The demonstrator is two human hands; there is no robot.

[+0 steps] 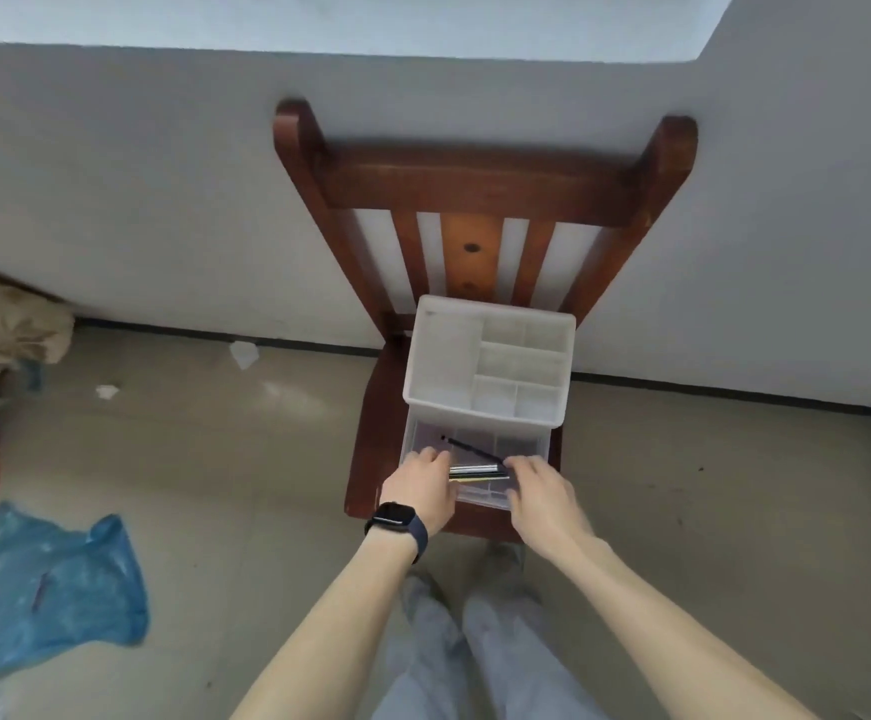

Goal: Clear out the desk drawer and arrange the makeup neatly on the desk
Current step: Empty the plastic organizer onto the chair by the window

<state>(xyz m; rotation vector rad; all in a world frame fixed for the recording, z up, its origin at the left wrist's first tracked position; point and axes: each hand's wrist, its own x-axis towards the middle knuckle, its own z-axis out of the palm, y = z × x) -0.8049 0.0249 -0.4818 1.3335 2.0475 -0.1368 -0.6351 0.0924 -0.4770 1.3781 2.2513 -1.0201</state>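
A small white, translucent plastic organizer (441, 356) stands upright on a wooden chair seat (377, 433). Its top tray is split into several open compartments. Its clear bottom drawer (425, 433) is pulled out toward the viewer. Inside lie slim makeup sticks: a black pencil (472, 448) lying diagonally at the back, a silver tube (475, 468) lying crosswise, and a dark, yellow-edged stick (477, 479) right beside it at the front.

The person wears a dark-strapped black smartwatch (394, 515), pale blue-grey trousers (480, 662) and perhaps grey shoes (506, 556).
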